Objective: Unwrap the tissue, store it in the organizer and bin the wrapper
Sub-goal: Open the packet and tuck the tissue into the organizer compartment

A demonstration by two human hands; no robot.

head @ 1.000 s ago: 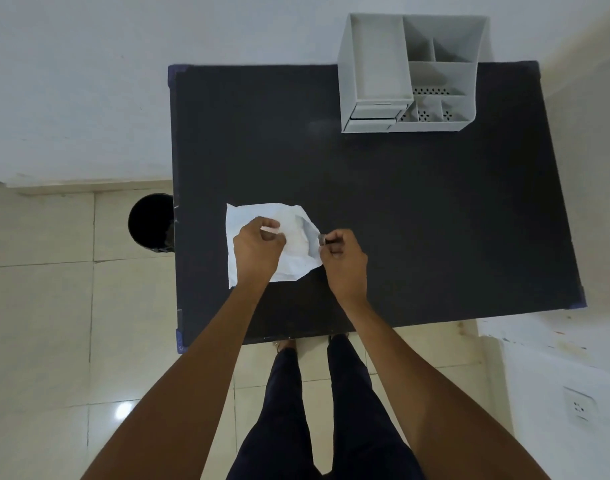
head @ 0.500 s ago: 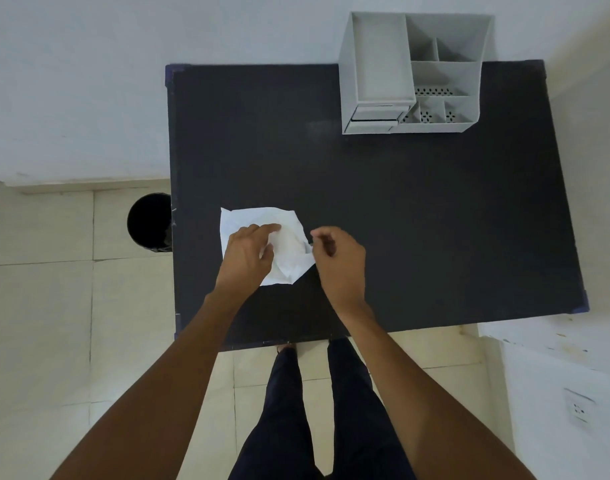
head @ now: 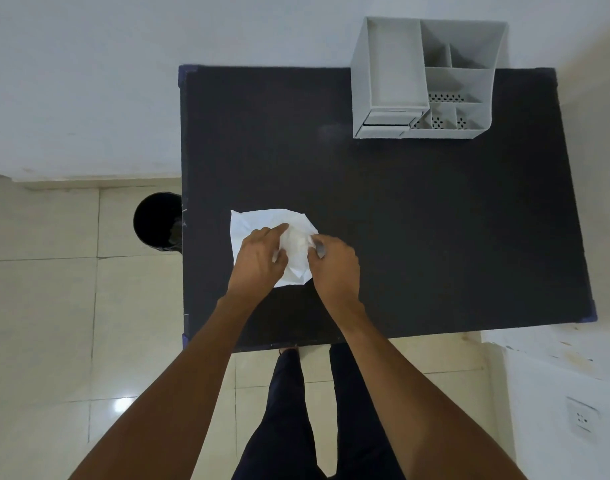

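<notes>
Both hands pinch at the white bundle on the dark table (head: 435, 220), left hand (head: 260, 259) and right hand (head: 334, 265) closed on the wrapper (head: 258, 220) with the tissue (head: 296, 245) between them, organizer (head: 424, 77) far beyond the right, bin (head: 156, 220) nearer the left.

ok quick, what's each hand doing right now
left hand: closed on the white tissue bundle, pinching its left side on the table.
right hand: closed on the same bundle, pinching its right edge.
</notes>
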